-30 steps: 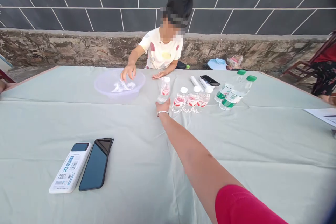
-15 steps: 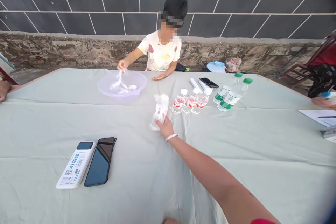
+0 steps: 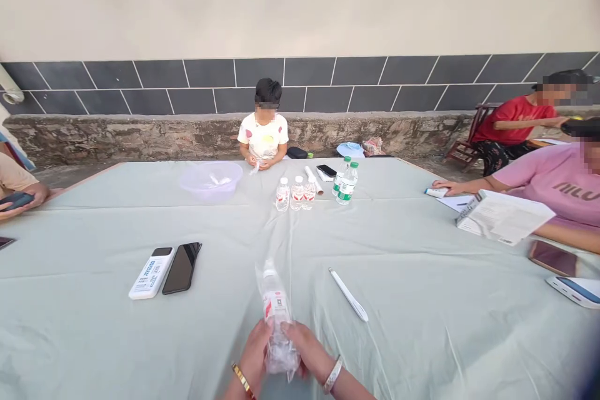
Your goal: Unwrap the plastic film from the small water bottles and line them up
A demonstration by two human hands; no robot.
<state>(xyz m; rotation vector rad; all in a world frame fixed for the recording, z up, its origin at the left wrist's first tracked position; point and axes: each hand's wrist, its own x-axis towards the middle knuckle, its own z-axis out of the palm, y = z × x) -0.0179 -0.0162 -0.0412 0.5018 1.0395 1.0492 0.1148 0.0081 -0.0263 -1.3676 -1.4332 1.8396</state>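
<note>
A clear water bottle [image 3: 276, 306] with a red and white label lies in a thin, clear plastic bag, its white cap pointing away from me. My left hand [image 3: 255, 347] is closed around its left side, and a gold bracelet is on that wrist. From the other side my right hand [image 3: 307, 347], with a silver bangle, grips the same bottle. Both thumbs press on it near the label. Loose plastic bunches at the near end, and the fingers underneath are partly hidden.
Two phones, a white one [image 3: 152, 273] and a black one [image 3: 182, 268], lie to the left. A white pen-like stick [image 3: 348, 294] is at right. Farther off stand small bottles [image 3: 296, 194], green-capped bottles [image 3: 347, 184] and a purple basin [image 3: 187, 181]. Several people sit around the table.
My right hand has drawn the bagged bottle back from beside the small bottles toward me, and my left hand now holds it too. The view has tilted up. The person opposite has withdrawn from the basin.
</note>
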